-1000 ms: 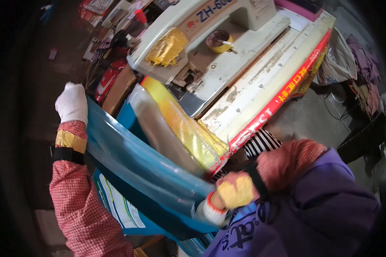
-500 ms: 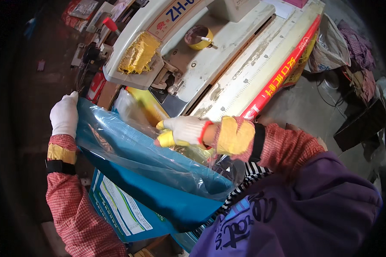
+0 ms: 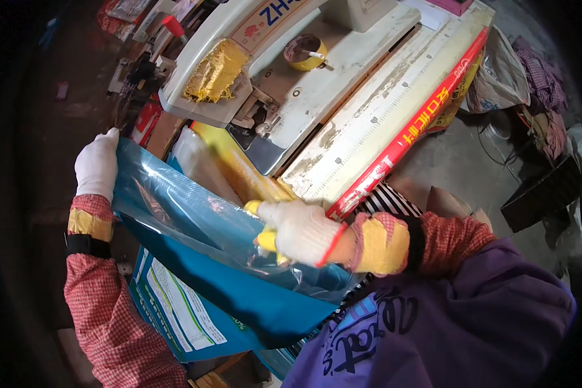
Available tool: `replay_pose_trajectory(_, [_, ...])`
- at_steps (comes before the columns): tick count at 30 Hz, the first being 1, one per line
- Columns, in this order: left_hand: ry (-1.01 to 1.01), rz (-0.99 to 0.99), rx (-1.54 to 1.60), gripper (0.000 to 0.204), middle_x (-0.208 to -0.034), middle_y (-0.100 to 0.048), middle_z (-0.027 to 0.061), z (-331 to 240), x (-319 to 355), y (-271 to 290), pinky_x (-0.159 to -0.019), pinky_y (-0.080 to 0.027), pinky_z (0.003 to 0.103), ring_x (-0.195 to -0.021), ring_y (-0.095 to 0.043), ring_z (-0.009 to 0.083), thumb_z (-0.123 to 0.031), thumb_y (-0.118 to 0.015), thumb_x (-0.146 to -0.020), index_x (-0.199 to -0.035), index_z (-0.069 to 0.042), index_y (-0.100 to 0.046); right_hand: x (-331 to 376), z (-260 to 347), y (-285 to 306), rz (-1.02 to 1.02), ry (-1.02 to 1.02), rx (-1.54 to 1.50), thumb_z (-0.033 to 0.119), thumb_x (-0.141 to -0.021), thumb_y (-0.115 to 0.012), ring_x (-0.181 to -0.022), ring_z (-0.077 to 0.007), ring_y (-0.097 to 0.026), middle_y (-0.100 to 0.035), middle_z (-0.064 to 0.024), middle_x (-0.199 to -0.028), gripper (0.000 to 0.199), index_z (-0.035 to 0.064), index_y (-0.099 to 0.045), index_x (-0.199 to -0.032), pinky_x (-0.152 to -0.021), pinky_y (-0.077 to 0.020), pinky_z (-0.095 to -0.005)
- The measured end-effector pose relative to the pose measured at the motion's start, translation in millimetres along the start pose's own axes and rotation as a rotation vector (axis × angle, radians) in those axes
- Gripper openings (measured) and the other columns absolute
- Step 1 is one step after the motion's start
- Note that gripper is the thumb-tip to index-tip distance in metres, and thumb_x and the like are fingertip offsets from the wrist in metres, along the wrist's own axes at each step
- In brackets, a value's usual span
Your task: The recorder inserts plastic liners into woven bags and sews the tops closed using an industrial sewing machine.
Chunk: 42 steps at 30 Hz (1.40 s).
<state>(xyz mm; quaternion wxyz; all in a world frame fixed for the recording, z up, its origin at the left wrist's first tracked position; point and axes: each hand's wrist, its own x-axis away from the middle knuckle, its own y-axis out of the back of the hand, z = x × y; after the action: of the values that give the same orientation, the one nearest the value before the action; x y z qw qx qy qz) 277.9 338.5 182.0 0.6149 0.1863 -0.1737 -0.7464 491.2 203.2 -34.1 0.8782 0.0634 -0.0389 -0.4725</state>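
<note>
Worn workbench (image 3: pixel 368 123), glossy blue bag (image 3: pixel 194 220), gloved hands

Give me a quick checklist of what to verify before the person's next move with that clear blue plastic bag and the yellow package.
1. Left hand grips the top corner of the clear blue plastic bag: ok, the white-gloved fingers close on the edge.
2. Right hand is on the long yellow package: ok, it rests at the package's near end.
3. Bag mouth open wide enough: cannot tell, the film is creased and see-through.
4. Package fully inside the bag: cannot tell, its far end lies behind the film.
5. Bag clear of the white sewing machine: cannot tell, the package's far end runs up close beneath the machine head.
</note>
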Motion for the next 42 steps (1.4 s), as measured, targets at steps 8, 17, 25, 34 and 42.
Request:
replay_pose_trajectory(8, [0.211, 0.282, 0.618, 0.022, -0.094, -0.060, 0.0215, 18.9, -13.1, -5.6, -0.079, -0.046, 0.037, -0.092, -0.058, 0.0365, -0.008, -0.053, -0.081, -0.102, -0.002, -0.056, -24.8, -3.3, -3.5, 0.464, -0.173, 0.176, 0.032, -0.076, -0.061, -0.072, -0.0314, -0.064, -0.064, -0.0191, -0.088, 0.038, -0.0027, -0.060, -0.090, -0.062, -0.0515, -0.0388])
replay_pose_trajectory(17, [0.475, -0.229, 0.557, 0.019, -0.083, -0.064, 0.0180, -103.3, -55.0, -78.4, -0.071, -0.051, 0.043, -0.084, -0.063, 0.0344, -0.016, -0.049, -0.082, -0.081, -0.005, -0.064, -4.5, 9.0, -42.6, -0.079, 0.111, 0.275, 0.015, -0.079, -0.048, -0.084, -0.0337, -0.060, -0.062, -0.0145, -0.089, 0.036, 0.0094, -0.052, -0.114, -0.068, -0.0474, -0.0443])
replay_pose_trajectory(25, [0.022, -0.130, 0.479, 0.015, -0.072, -0.061, 0.0110, -209.7, -30.1, -115.6, -0.056, -0.049, 0.038, -0.063, -0.061, 0.0284, -0.015, -0.053, -0.077, -0.091, -0.011, -0.059, 82.3, -72.2, 64.1, -0.008, -0.007, 0.068, 0.028, -0.087, -0.055, -0.074, -0.0318, -0.061, -0.062, -0.0160, -0.080, 0.025, 0.0068, -0.060, -0.099, -0.067, -0.0479, -0.0375])
replay_pose_trajectory(34, [-0.155, -0.776, 0.837, 0.029, -0.088, -0.061, 0.0096, -211.3, -45.2, -147.0, -0.066, -0.049, 0.036, -0.081, -0.060, 0.0276, -0.004, -0.054, -0.071, -0.098, -0.012, -0.061, 90.9, -51.2, 73.9, -0.152, -0.434, -0.310, 0.010, -0.085, -0.057, -0.076, -0.0161, -0.060, -0.065, -0.0093, -0.090, 0.035, 0.0129, -0.056, -0.120, -0.069, -0.0475, -0.0248])
replay_pose_trajectory(42, [-0.320, -0.600, 0.780, 0.022, -0.092, -0.061, 0.0129, -202.6, -46.6, -137.0, -0.072, -0.048, 0.037, -0.087, -0.058, 0.0311, -0.010, -0.053, -0.076, -0.095, -0.011, -0.063, 80.5, -20.2, 81.3, -0.040, -0.421, 0.486, 0.023, -0.083, -0.058, -0.074, -0.0273, -0.063, -0.064, -0.0141, -0.084, 0.038, 0.0211, -0.055, -0.121, -0.066, -0.0508, -0.0326])
